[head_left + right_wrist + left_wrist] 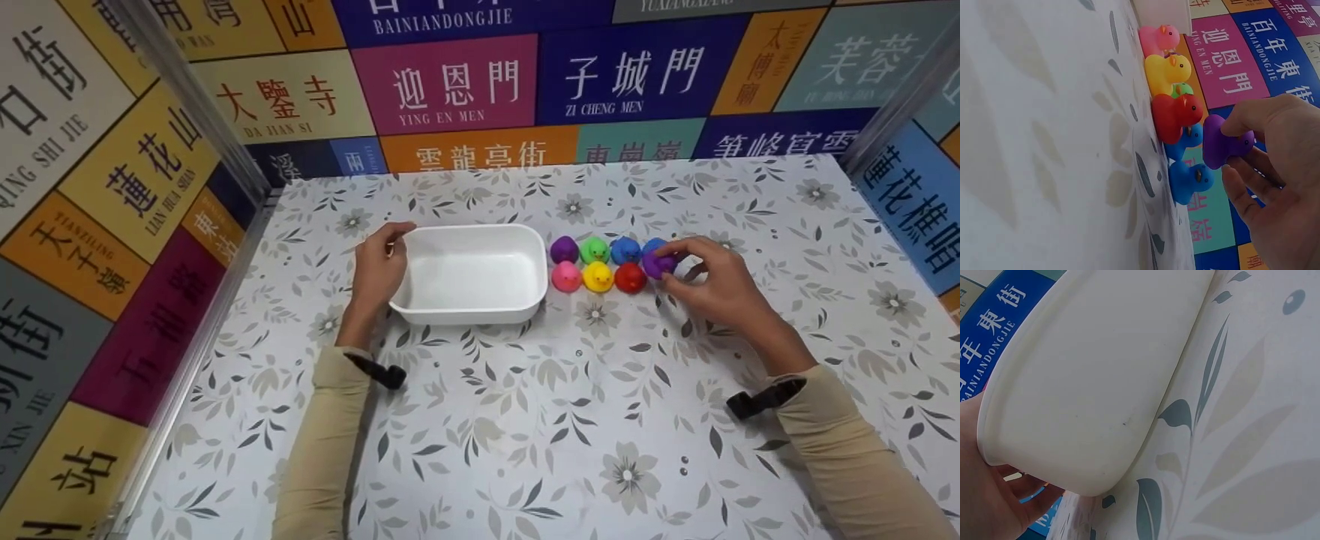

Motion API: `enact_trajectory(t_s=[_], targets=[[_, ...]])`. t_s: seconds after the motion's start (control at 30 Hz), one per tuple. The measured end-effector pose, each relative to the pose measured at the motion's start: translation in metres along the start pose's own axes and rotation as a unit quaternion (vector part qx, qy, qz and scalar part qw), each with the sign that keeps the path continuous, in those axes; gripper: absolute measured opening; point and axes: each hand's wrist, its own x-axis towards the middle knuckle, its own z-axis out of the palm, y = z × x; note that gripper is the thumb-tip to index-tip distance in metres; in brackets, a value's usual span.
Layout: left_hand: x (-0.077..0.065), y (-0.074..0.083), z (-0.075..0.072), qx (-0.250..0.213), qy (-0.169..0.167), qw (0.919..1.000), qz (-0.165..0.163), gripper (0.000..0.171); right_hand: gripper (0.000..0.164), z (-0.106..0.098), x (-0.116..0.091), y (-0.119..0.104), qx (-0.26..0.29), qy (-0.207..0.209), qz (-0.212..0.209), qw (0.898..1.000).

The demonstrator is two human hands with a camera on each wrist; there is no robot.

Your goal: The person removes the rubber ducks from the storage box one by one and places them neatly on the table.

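Observation:
My left hand (377,264) grips the left end of a white plastic tub (469,315), fingers curled at its rim. The left wrist view shows the tub's outer wall (1095,371) close up. A purple rubber duck (1216,143) is pinched between thumb and fingers of my right hand (720,281), held clear of the tabletop. Beside it, two rows of ducks stand right of the tub. At the back are another purple duck (564,250), a green duck (595,250) and two blue ones; in front are a pink duck (567,277), a yellow duck (598,277) and a red duck (630,278).
A white floral cloth (480,420) covers the table. Upright panels with coloured street-name signs (442,82) border it at the back and both sides. Each wrist wears a black strap with a small camera (386,375).

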Motion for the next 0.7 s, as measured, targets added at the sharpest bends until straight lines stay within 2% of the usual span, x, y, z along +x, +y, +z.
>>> enact_trajectory(t_s=[0.27, 0.47, 0.7], targets=[[-0.0011, -0.0006, -0.0008, -0.001, 0.004, 1.0, 0.006, 0.036, 0.038, -0.0055, -0.004, 0.0063, -0.037, -0.049, 0.033, 0.998], [-0.0021, -0.0015, -0.0009, -0.002, 0.008, 0.9998, 0.02, 0.036, 0.036, -0.0053, -0.0044, 0.0095, -0.043, -0.08, 0.034, 0.995], [-0.0009, -0.0021, 0.0003, 0.007, 0.01, 0.9998, 0.015, 0.037, 0.039, -0.0054, -0.0049, 0.0106, -0.051, -0.102, 0.042, 0.993]])
